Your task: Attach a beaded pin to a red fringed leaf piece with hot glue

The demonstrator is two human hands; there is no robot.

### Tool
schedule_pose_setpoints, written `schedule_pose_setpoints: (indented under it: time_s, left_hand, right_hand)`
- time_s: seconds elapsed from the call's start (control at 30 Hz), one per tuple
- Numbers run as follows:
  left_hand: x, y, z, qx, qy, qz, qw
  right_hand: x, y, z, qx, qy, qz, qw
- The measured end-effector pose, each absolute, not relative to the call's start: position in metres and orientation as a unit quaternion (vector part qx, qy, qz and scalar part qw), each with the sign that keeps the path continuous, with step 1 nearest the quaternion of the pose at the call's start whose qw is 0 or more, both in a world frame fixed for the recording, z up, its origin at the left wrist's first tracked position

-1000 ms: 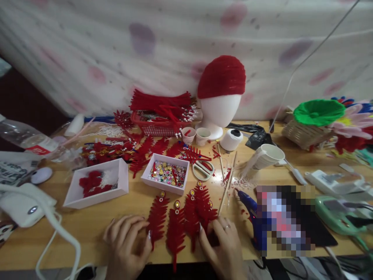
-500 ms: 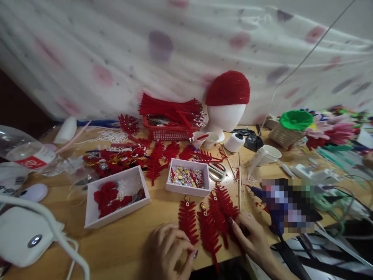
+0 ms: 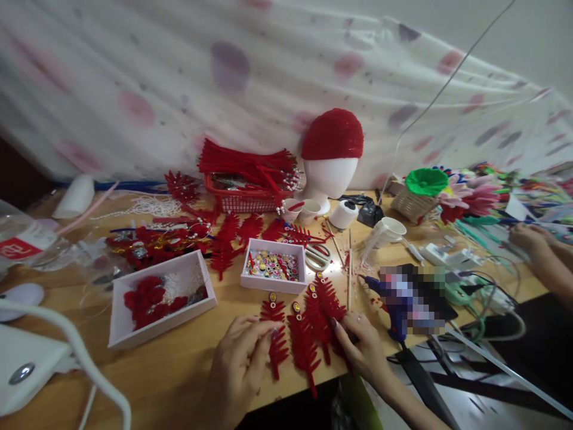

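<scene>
Several red feather-shaped chenille pieces lie side by side at the table's front edge, each with a yellow gem and a small ring at its top. My left hand (image 3: 244, 358) is closed in a pinch, its fingertips over the side of the leftmost red feather (image 3: 278, 343); whether anything is between them is hidden. My right hand (image 3: 363, 345) has thumb and fingers closed on the rightmost red feather (image 3: 332, 301), covering its lower part. Between the hands lies another red feather (image 3: 304, 349). Just behind is a white box (image 3: 274, 285) of mixed gems and beads.
A purple glue gun (image 3: 396, 313) lies right of my right hand, beside a blurred-out dark device. Scissors (image 3: 319, 257), a white box (image 3: 163, 325) with red pompoms, a red basket (image 3: 246, 202) and a mannequin head (image 3: 331, 174) stand behind. Another person's hands (image 3: 535, 239) are at the right.
My left hand has risen and its fingertips have come to the leftmost feather. My right hand stays at the rightmost feather. The view has turned right, bringing another person's hands into sight.
</scene>
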State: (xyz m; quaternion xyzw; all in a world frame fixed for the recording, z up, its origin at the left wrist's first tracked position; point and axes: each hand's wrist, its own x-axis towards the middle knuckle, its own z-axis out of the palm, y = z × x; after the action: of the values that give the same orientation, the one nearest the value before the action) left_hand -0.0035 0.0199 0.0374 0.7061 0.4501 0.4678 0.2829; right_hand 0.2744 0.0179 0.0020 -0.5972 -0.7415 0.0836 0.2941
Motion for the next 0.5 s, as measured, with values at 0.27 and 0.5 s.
schedule_pose_setpoints:
  time_s: [0.27,0.5]
  left_hand:
    - [0.006,0.033,0.056,0.695,0.433,0.477,0.318]
    - [-0.001,0.036,0.091,0.739,0.47,0.474,0.094]
  right_hand:
    - [0.276,0.018,-0.008,-0.583,-0.733,0.081,0.341]
    - [0.287,-0.002,0.037,-0.564,-0.659,0.097,0.488]
